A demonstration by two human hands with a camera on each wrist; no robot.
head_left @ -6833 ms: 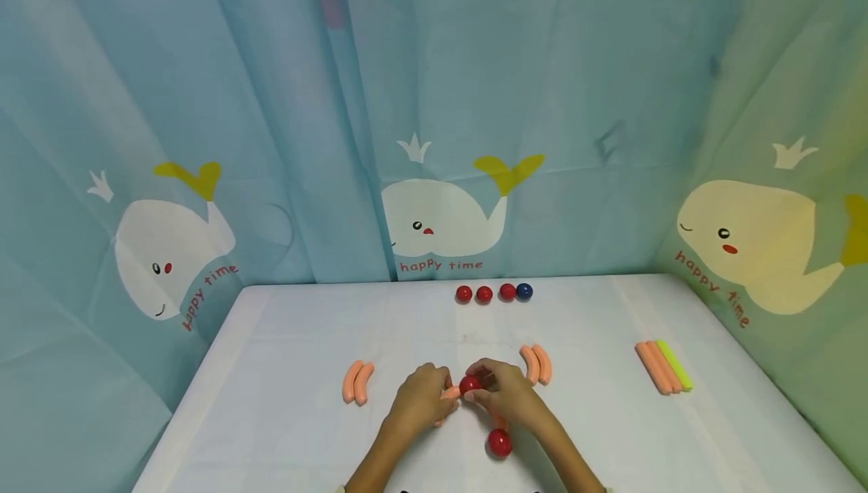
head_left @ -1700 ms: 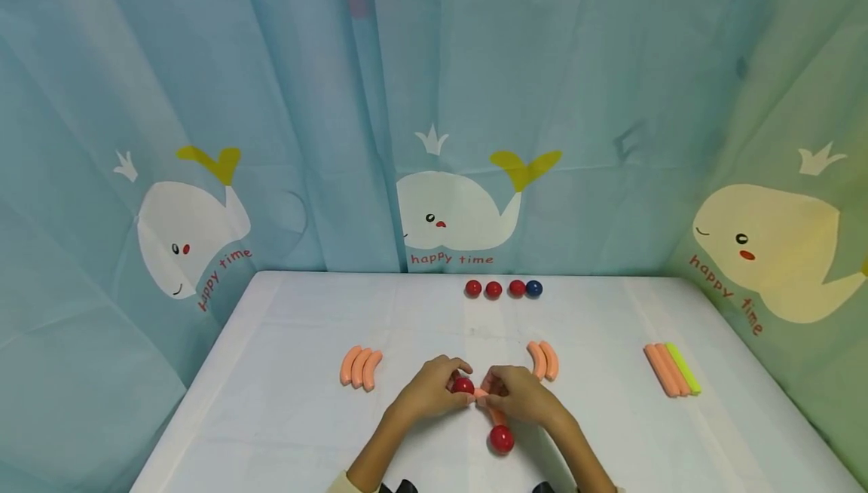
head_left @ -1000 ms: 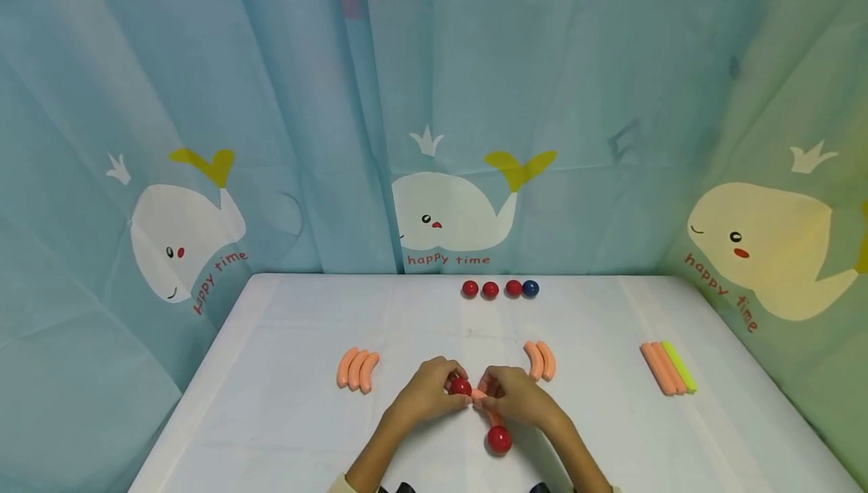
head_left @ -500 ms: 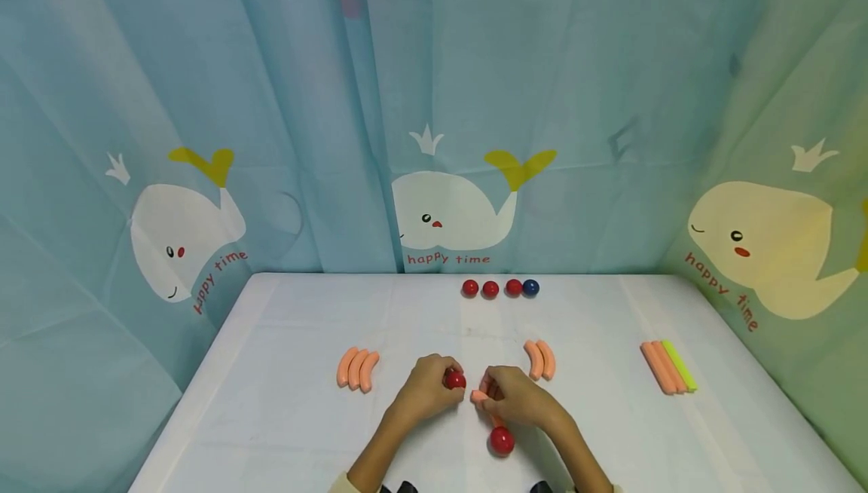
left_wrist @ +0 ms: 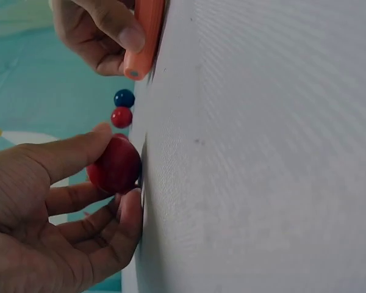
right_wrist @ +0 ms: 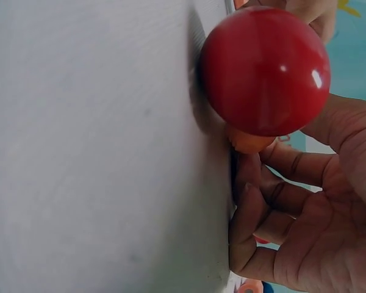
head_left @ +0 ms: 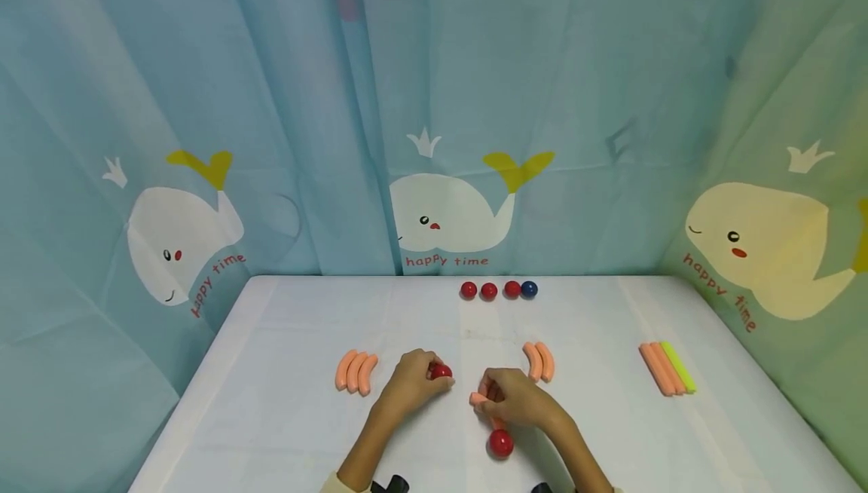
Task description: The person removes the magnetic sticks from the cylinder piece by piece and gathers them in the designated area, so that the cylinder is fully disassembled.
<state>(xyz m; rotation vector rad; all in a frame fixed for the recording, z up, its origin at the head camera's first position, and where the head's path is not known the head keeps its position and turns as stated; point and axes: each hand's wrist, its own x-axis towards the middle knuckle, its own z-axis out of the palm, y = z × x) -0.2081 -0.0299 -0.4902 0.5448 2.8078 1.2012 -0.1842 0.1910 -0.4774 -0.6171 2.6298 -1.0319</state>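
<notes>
My left hand [head_left: 409, 384] grips a red ball [head_left: 441, 372] between thumb and fingers, low over the table. In the left wrist view that red ball [left_wrist: 117, 168] is close to the white surface. To the right, my right hand [head_left: 518, 396] pinches a curved orange rod [head_left: 478, 399] whose free end points at the left hand. A grey spot shows in the end of the orange rod [left_wrist: 134, 72] in the left wrist view. Another red ball [head_left: 500, 444] sits at the rod's near end, and this red ball [right_wrist: 265, 70] fills much of the right wrist view.
Several balls, red [head_left: 489, 292] and one blue [head_left: 529, 289], line the table's back edge. Three curved orange rods [head_left: 353, 371] lie left, two curved rods [head_left: 539, 362] behind my right hand. Straight orange rods [head_left: 659, 369] and a lime rod [head_left: 678, 366] lie at right.
A third curved rod now lies in the left group. The left hand's red ball has come apart from the curved rod and moved left with the hand; the right hand stays in place.
</notes>
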